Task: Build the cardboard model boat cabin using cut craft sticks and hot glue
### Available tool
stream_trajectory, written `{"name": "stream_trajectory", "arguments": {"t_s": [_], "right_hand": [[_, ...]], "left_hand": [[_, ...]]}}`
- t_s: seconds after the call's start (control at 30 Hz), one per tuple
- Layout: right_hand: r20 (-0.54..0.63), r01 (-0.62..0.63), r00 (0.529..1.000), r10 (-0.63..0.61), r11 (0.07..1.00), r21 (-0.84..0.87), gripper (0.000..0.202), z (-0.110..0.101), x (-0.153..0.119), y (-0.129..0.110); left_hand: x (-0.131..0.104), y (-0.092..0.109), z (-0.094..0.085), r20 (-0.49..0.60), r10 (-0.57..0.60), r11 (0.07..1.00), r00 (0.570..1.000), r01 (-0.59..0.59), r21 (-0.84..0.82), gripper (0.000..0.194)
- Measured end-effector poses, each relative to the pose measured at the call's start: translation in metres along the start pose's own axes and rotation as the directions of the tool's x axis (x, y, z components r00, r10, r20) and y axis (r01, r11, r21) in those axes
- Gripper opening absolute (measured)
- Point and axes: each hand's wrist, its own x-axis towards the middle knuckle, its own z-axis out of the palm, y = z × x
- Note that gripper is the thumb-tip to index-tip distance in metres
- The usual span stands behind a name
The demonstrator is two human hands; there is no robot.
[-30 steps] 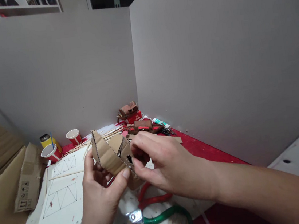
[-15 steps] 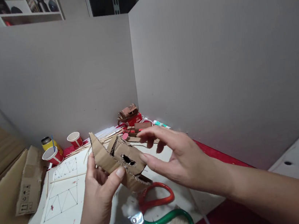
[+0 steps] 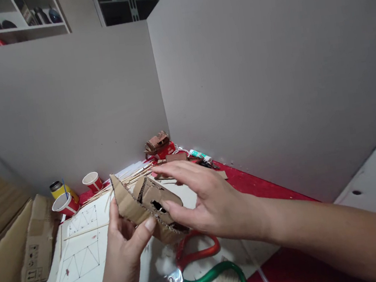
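Note:
A small folded cardboard construction (image 3: pixel 129 204), with a ragged hole in its upper face and a pointed strip along its left side, is held above the table. My left hand (image 3: pixel 124 249) grips it from the lower left, thumb on the near strip and fingers behind. Over its right side reaches my right hand (image 3: pixel 212 198), thumb at the edge of the hole and fingers stretched out above the far side, apart from the thumb. Below lie scissors (image 3: pixel 211 277) with one green and one orange-red handle, their blades pointing left.
Paper with truss drawings (image 3: pixel 80 257) covers the table's left part. Red-and-white cups (image 3: pixel 65 205), a yellow bottle (image 3: pixel 56 190) and thin wooden sticks (image 3: pixel 137 177) lie beyond. Cardboard boxes (image 3: pixel 13 261) stand left; grey partitions (image 3: pixel 252 81) close the back and right.
My right hand has moved left over the cardboard construction, its thumb shifting from the right edge to the hole. My left hand keeps its grip. The view has turned slightly.

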Motion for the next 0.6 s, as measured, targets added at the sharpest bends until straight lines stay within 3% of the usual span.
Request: {"name": "stream_trajectory", "arguments": {"t_s": [0.07, 0.13, 0.3, 0.47, 0.6], "right_hand": [[-0.115, 0.052, 0.992, -0.046, 0.997, 0.054, 0.028, -0.002, -0.004, -0.003], [-0.152, 0.086, 0.986, -0.066, 0.988, 0.125, 0.02, -0.002, -0.009, -0.008], [-0.049, 0.127, 0.991, -0.121, 0.983, 0.13, 0.026, 0.015, -0.025, -0.013], [0.028, 0.04, 0.999, -0.047, 0.978, 0.204, 0.03, 0.026, -0.028, -0.014], [0.119, -0.133, 0.988, 0.093, 0.912, 0.389, 0.033, 0.022, -0.023, -0.018]], "left_hand": [[0.001, -0.001, -0.001, -0.022, 0.023, 1.0, 1.0, -0.023, 0.0, 0.074], [0.002, -0.003, -0.001, -0.053, 0.057, 0.998, 0.997, -0.057, -0.006, 0.072], [0.002, -0.008, -0.001, -0.121, 0.11, 0.994, 0.987, -0.109, 0.012, 0.071], [0.0, -0.011, -0.001, -0.136, 0.116, 0.993, 0.984, -0.112, 0.036, 0.073], [0.001, -0.013, -0.005, -0.155, 0.105, 0.993, 0.982, -0.096, 0.067, 0.074]]}}
